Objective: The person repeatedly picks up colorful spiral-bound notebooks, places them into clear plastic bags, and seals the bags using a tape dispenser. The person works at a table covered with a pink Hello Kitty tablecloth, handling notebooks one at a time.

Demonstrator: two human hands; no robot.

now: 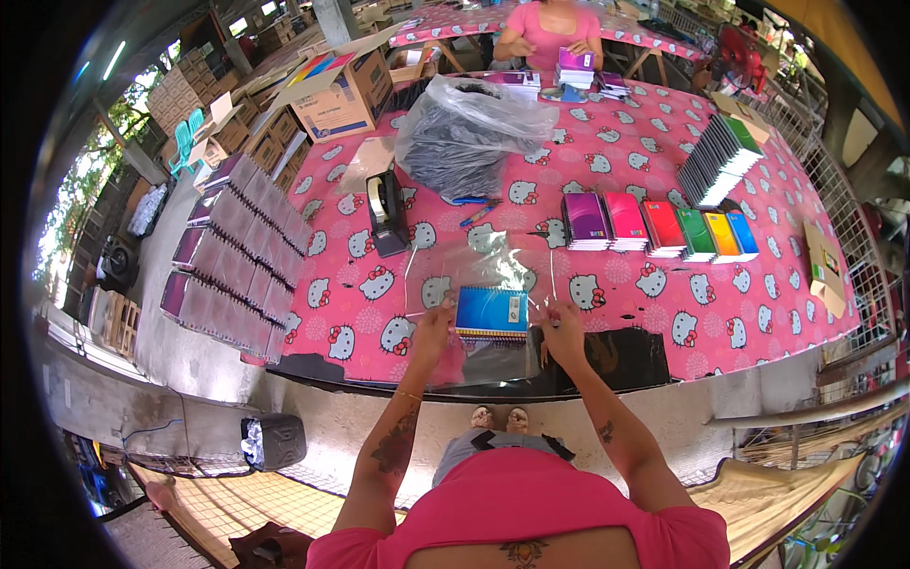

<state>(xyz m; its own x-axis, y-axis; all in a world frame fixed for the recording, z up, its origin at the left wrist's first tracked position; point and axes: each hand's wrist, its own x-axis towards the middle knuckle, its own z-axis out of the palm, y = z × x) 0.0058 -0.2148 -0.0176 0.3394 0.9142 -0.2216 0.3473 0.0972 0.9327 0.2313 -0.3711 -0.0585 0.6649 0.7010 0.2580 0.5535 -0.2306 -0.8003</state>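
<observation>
A small stack of spiral notebooks with a blue cover on top (485, 309) lies on a sheet of clear plastic film (483, 254) at the table's near edge. My left hand (433, 328) is closed in a pinch on the film, just left of the notebooks. On the other side, my right hand (561, 332) pinches the film too, close to the stack's right edge. The film spreads out beyond the stack and catches the light. A black tape dispenser (388, 216) stands to the left, with pens (477, 211) lying beyond the film.
Piles of wrapped spiral notebooks (237, 256) stand at the left edge. Rows of coloured notebooks (654, 228) and a tall dark stack (718, 163) sit at the right. Behind are a large plastic bag (464, 137), a cardboard box (341, 100) and a person in pink (550, 38) handling notebooks.
</observation>
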